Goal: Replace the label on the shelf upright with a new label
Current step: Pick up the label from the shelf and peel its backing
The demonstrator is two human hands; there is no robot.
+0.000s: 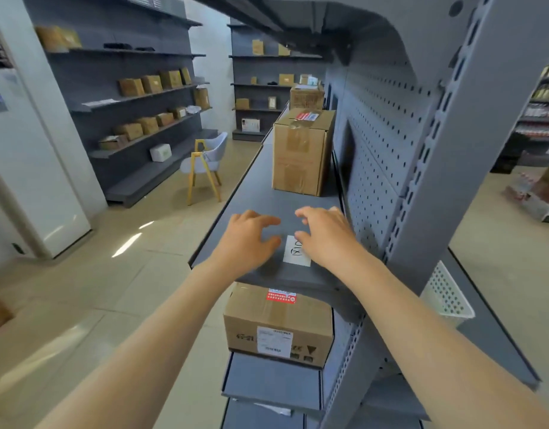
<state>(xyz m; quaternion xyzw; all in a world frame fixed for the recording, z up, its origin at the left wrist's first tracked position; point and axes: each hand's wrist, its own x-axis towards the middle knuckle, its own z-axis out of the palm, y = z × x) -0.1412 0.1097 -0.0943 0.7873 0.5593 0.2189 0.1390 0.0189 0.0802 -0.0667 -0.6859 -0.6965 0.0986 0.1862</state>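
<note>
A small white label [293, 253] with black handwriting lies flat on the grey shelf board [267, 193]. My right hand [325, 235] hovers over the label's right part, fingers spread and curled, thumb near its upper edge. My left hand [250, 239] is just left of the label, fingers apart, palm down above the shelf. Neither hand holds anything. The grey slotted shelf upright [446, 156] rises at the right, beside my right forearm. I see no label on the visible part of the upright.
A tall cardboard box [301, 153] stands on the same shelf beyond my hands. Another box [279, 323] sits on the shelf below. A perforated back panel [375, 156] lines the right side. A chair [205, 162] stands in the aisle at left.
</note>
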